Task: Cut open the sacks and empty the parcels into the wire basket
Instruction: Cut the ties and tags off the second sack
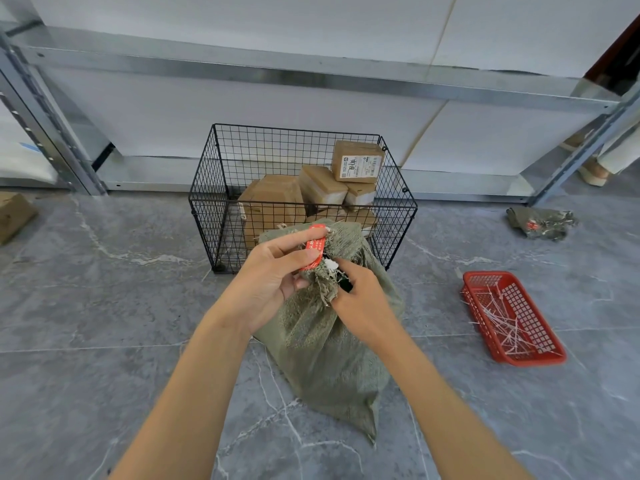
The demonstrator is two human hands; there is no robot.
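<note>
While the sack (322, 341) stands on the floor just before the wire basket (221, 209), left hand (273, 275) fingers pinch its red tag (313, 249); right hand (363, 299) fingers close on the tied neck, beside a dark tool.

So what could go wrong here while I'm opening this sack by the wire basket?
1. Your left hand and right hand crowd the tied neck of the green woven sack; a dark tool seems to sit in your right grip, so a slip could nick fingers.
2. The wire basket already holds stacked parcels, so tipped ones may spill over.
3. Frayed fibres could snag.
</note>
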